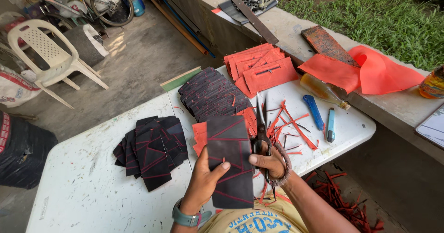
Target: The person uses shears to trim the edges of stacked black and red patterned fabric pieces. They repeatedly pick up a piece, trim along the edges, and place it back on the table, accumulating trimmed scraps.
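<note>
My left hand (203, 180) holds up a dark grey rectangular piece with red stitched lines (230, 159), thumb across its lower left part. My right hand (270, 161) grips a pair of black scissors (261, 122), blades pointing away from me, and its thumb rests on the right edge of the same piece. A cord loop hangs around my right wrist. Beneath the held piece lies a small stack of red-orange sheets (200, 136) on the white table (92, 187).
A pile of dark stitched pieces (152, 152) lies left, a fanned row of them (212, 94) behind, red pieces (261, 69) beyond. Red strips (291, 126), two blue cutters (322, 117) and a bottle (323, 92) sit right. Concrete ledge, white plastic chair (51, 52) and bicycle behind.
</note>
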